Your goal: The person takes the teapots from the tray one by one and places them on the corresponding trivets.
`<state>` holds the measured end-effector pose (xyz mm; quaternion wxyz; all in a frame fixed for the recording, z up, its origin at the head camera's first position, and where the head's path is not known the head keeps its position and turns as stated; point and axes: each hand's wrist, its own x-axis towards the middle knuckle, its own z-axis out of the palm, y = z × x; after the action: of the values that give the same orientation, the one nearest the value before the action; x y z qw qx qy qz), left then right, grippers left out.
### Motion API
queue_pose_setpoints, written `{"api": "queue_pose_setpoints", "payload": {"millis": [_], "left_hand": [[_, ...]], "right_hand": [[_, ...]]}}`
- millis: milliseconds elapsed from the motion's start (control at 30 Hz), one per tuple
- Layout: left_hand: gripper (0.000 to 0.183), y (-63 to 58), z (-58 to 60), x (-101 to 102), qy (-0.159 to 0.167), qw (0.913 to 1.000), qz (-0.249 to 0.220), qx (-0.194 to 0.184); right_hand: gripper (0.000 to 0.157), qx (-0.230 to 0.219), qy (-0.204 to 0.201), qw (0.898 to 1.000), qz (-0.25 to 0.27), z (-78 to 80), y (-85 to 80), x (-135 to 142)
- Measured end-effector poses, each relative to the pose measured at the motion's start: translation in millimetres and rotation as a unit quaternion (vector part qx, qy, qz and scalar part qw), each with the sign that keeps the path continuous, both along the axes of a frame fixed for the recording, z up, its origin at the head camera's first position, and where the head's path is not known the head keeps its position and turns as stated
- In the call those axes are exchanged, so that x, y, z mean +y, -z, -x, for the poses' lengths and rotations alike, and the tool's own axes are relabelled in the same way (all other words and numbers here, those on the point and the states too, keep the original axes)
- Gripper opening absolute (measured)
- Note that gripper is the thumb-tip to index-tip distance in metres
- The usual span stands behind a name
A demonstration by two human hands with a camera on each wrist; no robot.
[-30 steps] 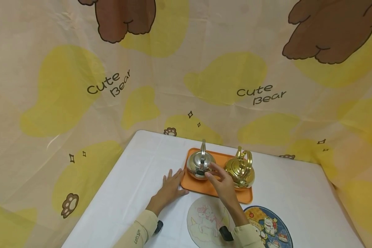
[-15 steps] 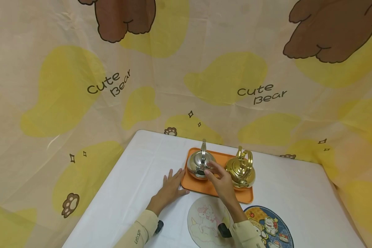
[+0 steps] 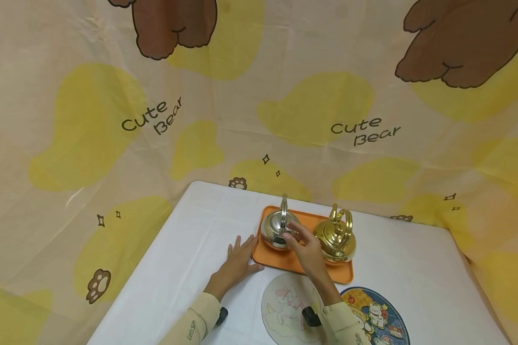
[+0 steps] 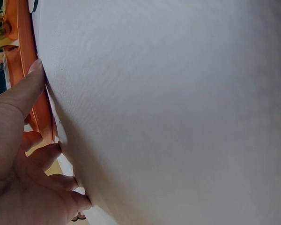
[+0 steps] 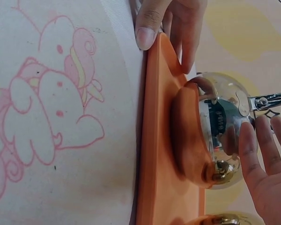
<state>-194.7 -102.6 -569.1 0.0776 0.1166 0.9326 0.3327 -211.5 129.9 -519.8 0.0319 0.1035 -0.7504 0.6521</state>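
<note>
A shiny silver kettle (image 3: 273, 230) with an arched handle stands on the left part of an orange tray (image 3: 276, 260). To its right on the same tray is a gold kettle (image 3: 337, 242). My right hand (image 3: 309, 251) is beside the silver kettle, its fingers near the handle. In the right wrist view those fingers (image 5: 251, 159) look extended and curl round nothing; whether they touch the metal I cannot tell. My left hand (image 3: 236, 263) rests with spread fingers on the table at the tray's left corner, and its thumb (image 4: 28, 89) touches the tray's edge.
A pale round mat (image 3: 280, 309) with a unicorn drawing lies in front of the tray, partly under my right forearm. A blue round mat (image 3: 384, 318) with cartoon bears lies to its right. Behind the white table (image 3: 216, 211) hangs a bear-print cloth (image 3: 241, 105).
My right hand has shifted slightly left, closer to the silver kettle's handle. The left hand, the tray and both kettles look unmoved.
</note>
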Motion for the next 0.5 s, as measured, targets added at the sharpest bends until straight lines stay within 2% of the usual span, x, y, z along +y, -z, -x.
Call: {"api": "queue_pose_setpoints", "payload": {"millis": [500], "left_hand": [[0.090,0.4,0.5,-0.7,0.005,1.0000,-0.005,0.004]], "right_hand": [[0.045,0.003,-0.013,1.000,0.013,8.9,-1.2,-9.0]]}}
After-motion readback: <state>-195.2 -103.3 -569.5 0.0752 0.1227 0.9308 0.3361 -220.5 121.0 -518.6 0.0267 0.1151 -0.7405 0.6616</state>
